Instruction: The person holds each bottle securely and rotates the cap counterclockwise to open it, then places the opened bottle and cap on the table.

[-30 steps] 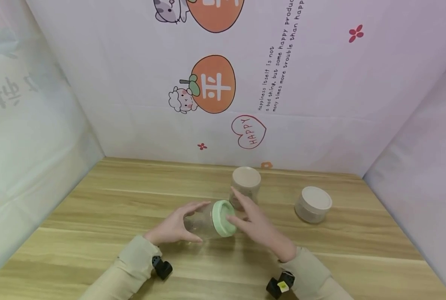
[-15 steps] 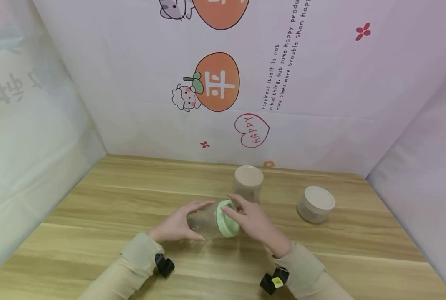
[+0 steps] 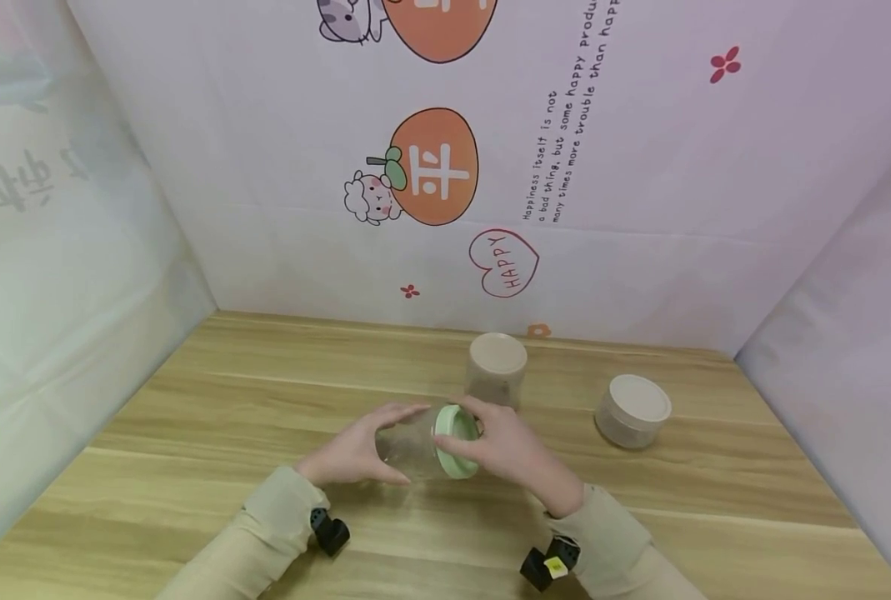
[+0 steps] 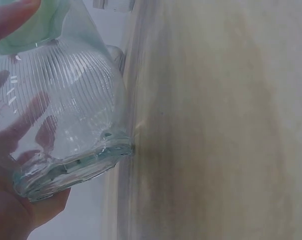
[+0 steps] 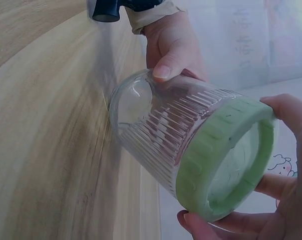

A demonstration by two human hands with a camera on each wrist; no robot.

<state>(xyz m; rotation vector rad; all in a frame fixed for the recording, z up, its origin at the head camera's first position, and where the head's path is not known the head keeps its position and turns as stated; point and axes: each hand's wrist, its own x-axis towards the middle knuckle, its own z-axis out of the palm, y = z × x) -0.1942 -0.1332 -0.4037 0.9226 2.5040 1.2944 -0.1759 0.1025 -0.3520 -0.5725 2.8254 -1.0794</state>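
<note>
A ribbed clear glass jar (image 3: 412,446) lies tipped on its side, close over the table, with its pale green screw lid (image 3: 456,465) facing right. My left hand (image 3: 351,448) grips the glass body near its base, thumb on the near side and fingers on the far side. On the lid's rim, my right hand (image 3: 518,450) has its fingers and thumb spread round the edge. The right wrist view shows the green lid (image 5: 201,160) with a raised rim and recessed centre, and the left thumb lying along the glass. Thick glass forms the jar base (image 4: 75,172) in the left wrist view.
Just behind the right hand stands a taller jar (image 3: 498,358) with a pale lid. A short, wide jar (image 3: 633,410) with a whitish lid is farther right. Printed white cloth (image 3: 610,283) walls the wooden table (image 3: 280,367) at the back and sides.
My right hand has curled its fingers from extended to gripping the lid's rim. The left hand keeps its grip on the jar, which stays nearly in place.
</note>
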